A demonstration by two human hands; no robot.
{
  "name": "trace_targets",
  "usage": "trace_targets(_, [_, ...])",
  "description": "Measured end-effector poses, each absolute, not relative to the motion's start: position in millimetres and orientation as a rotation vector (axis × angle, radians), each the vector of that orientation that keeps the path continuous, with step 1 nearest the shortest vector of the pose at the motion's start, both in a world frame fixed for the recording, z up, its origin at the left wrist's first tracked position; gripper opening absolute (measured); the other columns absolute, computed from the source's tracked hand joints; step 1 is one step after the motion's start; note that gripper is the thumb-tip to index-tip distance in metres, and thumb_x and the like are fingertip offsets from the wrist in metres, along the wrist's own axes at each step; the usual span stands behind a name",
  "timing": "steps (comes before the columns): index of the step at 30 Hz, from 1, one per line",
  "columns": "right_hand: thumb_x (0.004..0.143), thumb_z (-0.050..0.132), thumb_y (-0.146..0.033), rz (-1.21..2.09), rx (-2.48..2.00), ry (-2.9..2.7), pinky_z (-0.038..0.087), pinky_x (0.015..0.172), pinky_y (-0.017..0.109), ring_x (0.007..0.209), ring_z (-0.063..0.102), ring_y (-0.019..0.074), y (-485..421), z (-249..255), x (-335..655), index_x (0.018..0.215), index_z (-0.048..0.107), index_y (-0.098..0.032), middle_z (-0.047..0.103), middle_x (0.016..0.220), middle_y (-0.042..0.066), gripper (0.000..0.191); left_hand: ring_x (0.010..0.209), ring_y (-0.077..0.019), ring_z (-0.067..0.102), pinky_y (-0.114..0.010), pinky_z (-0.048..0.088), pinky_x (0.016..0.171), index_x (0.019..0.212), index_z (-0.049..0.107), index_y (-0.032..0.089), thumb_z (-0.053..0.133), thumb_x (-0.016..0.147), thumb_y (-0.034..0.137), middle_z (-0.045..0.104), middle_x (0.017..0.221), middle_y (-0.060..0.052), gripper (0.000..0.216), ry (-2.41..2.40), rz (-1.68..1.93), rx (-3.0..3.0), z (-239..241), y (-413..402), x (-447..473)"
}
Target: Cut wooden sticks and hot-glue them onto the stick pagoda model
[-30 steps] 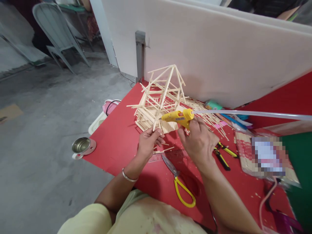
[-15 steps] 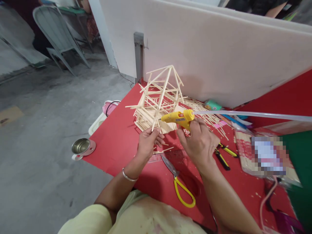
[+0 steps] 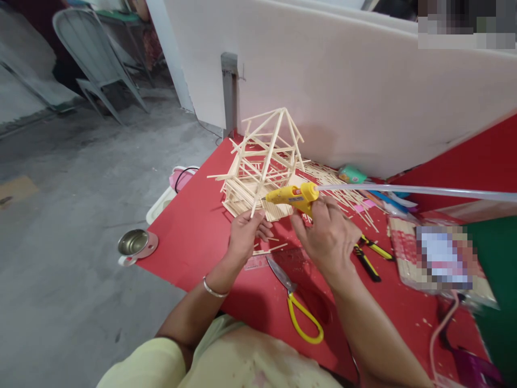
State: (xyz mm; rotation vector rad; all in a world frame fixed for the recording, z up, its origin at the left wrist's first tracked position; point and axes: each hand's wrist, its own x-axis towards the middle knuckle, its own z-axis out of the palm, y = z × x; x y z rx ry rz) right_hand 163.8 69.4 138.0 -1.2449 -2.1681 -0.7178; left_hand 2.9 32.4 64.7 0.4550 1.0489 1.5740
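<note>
My left hand point(image 3: 244, 237) pinches stick point(image 3: 255, 205); right hand point(image 3: 329, 237) clamps glue gun point(image 3: 293, 195). Nozzle just beside my fingertips: burn risk.

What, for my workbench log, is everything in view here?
pale stick-built house model: one, pale wood, on red table by white partition board
thin wooden stick: one, pale, pinched in left hand
yellow plastic hot glue gun: one, yellow, in right hand, nozzle at that stick
long clear glue rod: one, translucent, from gun's rear rightward
yellow-handled steel scissors: one, yellow and grey, table front
two-handled hand tool: one, black-yellow, beside right hand
round steel cup: one, silver, floor left of table
grey plastic chair: one, grey, far left
left hand: one, pinching stick
right hand: one, gripping gun
</note>
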Motion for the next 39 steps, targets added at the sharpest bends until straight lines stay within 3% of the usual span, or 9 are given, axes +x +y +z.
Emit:
trace_targets(22, [0.094, 0.057, -0.048, -0.706, -1.242, -2.172, 0.037, 0.058, 0.029, 0.073, 0.064, 0.0188, 68.4, 138.6, 167.9, 0.117, 0.063, -0.011, 0.072, 0.103, 0.015, 0.044, 0.045, -0.0154, 0.065, -0.021, 0.046, 0.040, 0.075, 0.061, 0.015, 0.077, 0.076, 0.055, 0.070, 0.062, -0.005, 0.043, 1.121, 1.585, 0.537, 57.1, 33.9, 5.3])
trace_targets(30, [0.093, 0.057, -0.046, -0.635, -1.247, -2.169, 0.037, 0.059, 0.028, 0.075, 0.065, 0.0200, 67.7, 136.4, 169.2, 0.117, 0.065, -0.010, 0.071, 0.103, 0.017, 0.044, 0.049, -0.0176, 0.068, -0.024, 0.048, 0.044, 0.075, 0.063, 0.014, 0.071, 0.081, 0.054, 0.074, 0.069, -0.010, 0.041, 1.105, 1.581, 0.585, 50.9, 33.7, 2.9])
trace_targets(39, [0.094, 0.057, -0.048, -0.705, -1.249, -2.164, 0.038, 0.059, 0.028, 0.072, 0.064, 0.0189, 69.7, 134.3, 168.4, 0.115, 0.064, -0.012, 0.072, 0.099, 0.014, 0.042, 0.052, -0.0193, 0.070, -0.024, 0.049, 0.045, 0.089, 0.066, 0.013, 0.064, 0.080, 0.037, 0.075, 0.070, -0.010, 0.027, 1.082, 1.585, 0.608, 50.6, 33.8, 0.7])
